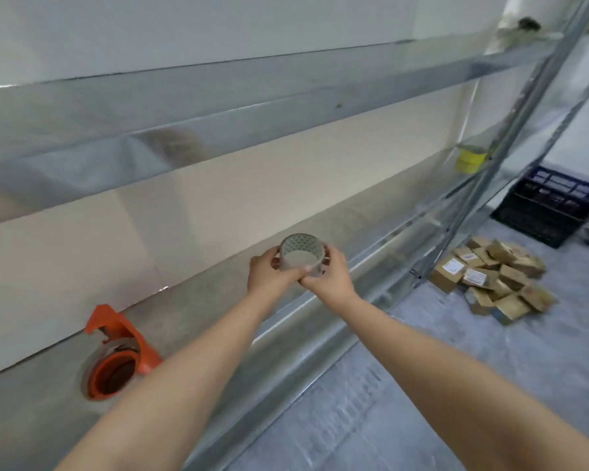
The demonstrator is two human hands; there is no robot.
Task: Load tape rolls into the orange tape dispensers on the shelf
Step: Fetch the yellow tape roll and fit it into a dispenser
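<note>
Both hands meet above the metal shelf [320, 232] and grip one tape roll [300, 254] between them. The left hand [271, 275] wraps its fingers around the roll's left side, and the right hand [327, 277] clasps the right side and underside. The roll's open core faces the camera. An orange tape dispenser [116, 355] lies flat on the shelf, well to the left of the roll. Small cardboard boxes [493, 278] are piled on the floor [422, 385] to the roll's right, beside a dark crate [548, 207].

Tape roll [300, 255] betw both hands over shelf [218, 300]; dispenser [116, 355] on shelf, left of left hand [269, 271]; boxes [493, 278] on floor, right of right hand [327, 273].
</note>
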